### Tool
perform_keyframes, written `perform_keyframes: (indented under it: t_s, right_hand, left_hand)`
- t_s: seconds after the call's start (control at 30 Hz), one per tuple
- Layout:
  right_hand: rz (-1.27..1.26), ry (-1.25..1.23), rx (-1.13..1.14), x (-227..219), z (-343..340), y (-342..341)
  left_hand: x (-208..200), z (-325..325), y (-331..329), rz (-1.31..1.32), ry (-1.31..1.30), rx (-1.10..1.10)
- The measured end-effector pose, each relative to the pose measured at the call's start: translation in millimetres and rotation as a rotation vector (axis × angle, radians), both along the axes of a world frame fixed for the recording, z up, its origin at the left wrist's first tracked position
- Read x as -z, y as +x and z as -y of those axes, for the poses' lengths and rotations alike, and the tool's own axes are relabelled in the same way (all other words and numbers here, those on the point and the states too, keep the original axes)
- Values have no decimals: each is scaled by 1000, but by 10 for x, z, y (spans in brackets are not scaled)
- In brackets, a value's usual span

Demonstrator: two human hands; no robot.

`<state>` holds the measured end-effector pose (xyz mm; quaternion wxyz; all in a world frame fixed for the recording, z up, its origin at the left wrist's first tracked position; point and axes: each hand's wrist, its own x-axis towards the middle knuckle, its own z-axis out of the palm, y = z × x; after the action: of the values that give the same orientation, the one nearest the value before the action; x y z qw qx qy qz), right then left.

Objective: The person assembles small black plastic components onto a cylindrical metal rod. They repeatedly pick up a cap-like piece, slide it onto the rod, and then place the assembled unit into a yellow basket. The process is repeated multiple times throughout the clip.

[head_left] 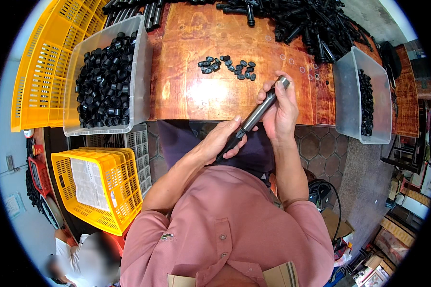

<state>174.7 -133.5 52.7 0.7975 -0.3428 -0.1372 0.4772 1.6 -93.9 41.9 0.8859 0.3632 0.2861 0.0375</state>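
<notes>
Both my hands hold a dark grey metal tube [259,114] with a black lower section, slanting up to the right above the table's front edge. My left hand [225,137] is wrapped round the black lower part, whose end is hidden by the hand and my body. My right hand [281,109] grips the upper end, thumb laid along the side near the silvery tip. Beyond the tube, several small black oval plastic pieces [231,68] lie loose on the shiny brown wooden table [187,43].
A clear bin [140,79] of black caps stands left, another bin [345,91] of small black parts right. Black tubes [316,33] are heaped at the back. Yellow crates [122,182] stand at the left. Thin rings [291,61] lie right. A person [88,258] is at lower left.
</notes>
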Motion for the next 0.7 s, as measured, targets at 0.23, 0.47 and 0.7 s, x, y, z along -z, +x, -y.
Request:
perform_keyframes:
  t_s: [0.23,0.47,0.7]
  right_hand:
    - [104,-6,49,43,-5,-79]
    - [70,-35,13,104,13,-41]
    - [36,-78,-245,151,28,-142]
  left_hand:
    - [49,21,17,-41,93,22]
    - [84,30,18,52,-88,-26]
    - [152,-11,51,92,-165,14]
